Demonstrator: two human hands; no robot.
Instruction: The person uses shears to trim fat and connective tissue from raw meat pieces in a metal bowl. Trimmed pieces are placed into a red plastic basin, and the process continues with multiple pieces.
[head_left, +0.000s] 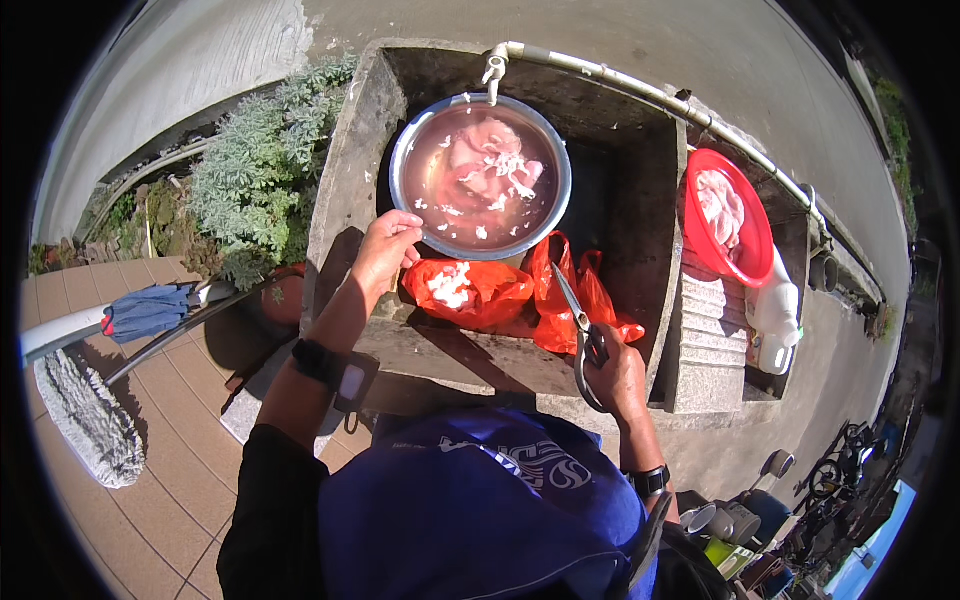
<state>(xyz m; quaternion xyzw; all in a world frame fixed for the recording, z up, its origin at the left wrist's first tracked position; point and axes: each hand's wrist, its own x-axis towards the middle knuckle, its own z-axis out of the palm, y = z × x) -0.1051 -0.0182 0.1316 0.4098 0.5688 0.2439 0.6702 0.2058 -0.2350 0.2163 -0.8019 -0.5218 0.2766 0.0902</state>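
Note:
My right hand (621, 371) grips the dark handles of a pair of scissors (574, 304). The metal blades point up and away, over a crumpled red plastic bag (559, 326). At the lower left rim of a metal basin (562, 176) is my left hand (386, 247), fingers partly curled; whether it pinches something or touches the rim is unclear. Cloudy pinkish water fills the basin, with pale pink raw meat (487, 146) and floating white scraps in it. Just below the basin, another red plastic bag (499, 292) holds white, fatty-looking pieces (450, 285).
The concrete sink (337, 150) surrounds the basin, beneath a tap (493, 71). Right of it, a red plastic bowl (761, 225) of pale meat stands above a ribbed washboard slab (709, 345), beside white plastic jugs (772, 307). Leafy plants (255, 165) and a mop (90, 420) are at left.

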